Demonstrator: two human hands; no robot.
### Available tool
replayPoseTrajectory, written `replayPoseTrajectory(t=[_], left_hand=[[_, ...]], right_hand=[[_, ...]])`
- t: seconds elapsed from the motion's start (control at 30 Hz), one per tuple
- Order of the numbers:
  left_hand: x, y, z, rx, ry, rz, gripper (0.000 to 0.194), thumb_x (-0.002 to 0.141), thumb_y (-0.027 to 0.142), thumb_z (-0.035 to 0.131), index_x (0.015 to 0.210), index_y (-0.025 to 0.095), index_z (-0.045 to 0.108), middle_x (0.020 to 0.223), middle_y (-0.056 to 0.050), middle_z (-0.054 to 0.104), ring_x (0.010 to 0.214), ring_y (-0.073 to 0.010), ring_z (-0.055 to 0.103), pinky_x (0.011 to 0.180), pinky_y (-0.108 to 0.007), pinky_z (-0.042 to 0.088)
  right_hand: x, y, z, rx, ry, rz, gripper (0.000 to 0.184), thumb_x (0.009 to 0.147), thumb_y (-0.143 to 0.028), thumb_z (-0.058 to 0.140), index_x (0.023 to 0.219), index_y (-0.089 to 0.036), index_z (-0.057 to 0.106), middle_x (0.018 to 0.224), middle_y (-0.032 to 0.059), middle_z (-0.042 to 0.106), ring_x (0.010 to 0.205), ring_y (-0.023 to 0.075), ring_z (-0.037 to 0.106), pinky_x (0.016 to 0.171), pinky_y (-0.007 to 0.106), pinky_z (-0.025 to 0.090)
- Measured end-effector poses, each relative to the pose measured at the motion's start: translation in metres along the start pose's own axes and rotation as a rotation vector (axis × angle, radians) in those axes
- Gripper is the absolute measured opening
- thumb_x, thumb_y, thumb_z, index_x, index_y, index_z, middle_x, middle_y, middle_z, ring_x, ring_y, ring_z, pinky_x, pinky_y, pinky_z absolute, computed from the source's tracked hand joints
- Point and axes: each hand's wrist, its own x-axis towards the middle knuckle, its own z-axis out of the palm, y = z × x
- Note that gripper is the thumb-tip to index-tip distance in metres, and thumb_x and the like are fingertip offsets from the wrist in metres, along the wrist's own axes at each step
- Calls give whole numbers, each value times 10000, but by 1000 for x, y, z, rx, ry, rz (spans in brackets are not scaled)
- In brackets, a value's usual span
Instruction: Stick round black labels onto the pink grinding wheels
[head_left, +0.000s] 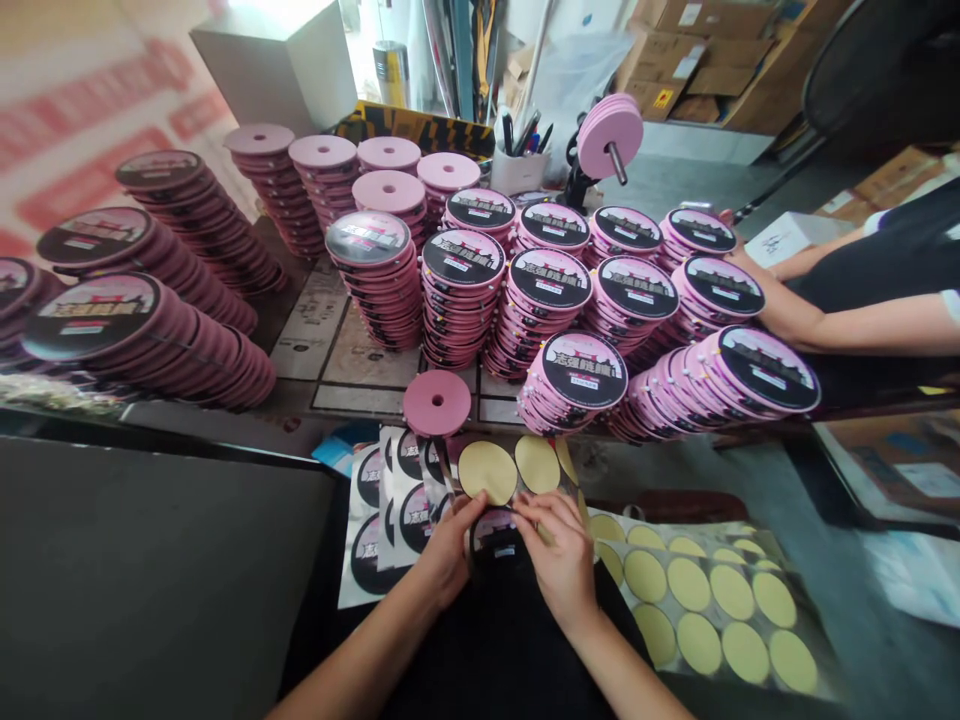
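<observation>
A sticker sheet (526, 486) with round yellow patches lies across my lap at the table's front edge. My left hand (448, 548) grips it, thumb pressed at the edge of one yellow circle (487, 472). Thumb and fingers of my right hand (559, 555) pinch the sheet close by. Between both hands shows a round black-and-pink printed label (496, 540); whether it is peeled from the sheet I cannot tell. Printed label sheets (405, 510) overlap on the left. One bare pink foam disc (437, 402) with a centre hole lies just beyond the sheet.
Stacks of labelled pink discs (540, 310) fill the table, with more leaning stacks (150, 330) at left. Yellow-circled sheets (705, 600) lie low at right. A spindle (616, 160) carries discs behind a pen cup (519, 168). Another person's arm (817, 325) reaches in at right.
</observation>
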Motion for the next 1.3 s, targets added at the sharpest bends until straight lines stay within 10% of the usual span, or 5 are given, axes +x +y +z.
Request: replayPoseTrajectory(t=[0.73, 1.3], left_hand=[[-1, -4, 0, 132, 146, 186, 324, 540, 417, 772, 554, 153, 585, 565, 14, 603, 564, -124, 543, 667, -248, 428], [8, -13, -8, 122, 159, 245, 321, 540, 373, 777, 709, 137, 640, 777, -60, 690, 833, -222, 622, 797, -320, 420]], right_hand=[[-14, 1, 4, -107, 1, -200, 179, 801, -112, 566, 865, -225, 689, 802, 32, 651, 784, 180, 593, 865, 422, 453], [6, -1, 6, 284, -64, 280, 151, 680, -296, 703, 589, -196, 635, 678, 31, 598, 719, 204, 584, 731, 352, 467]])
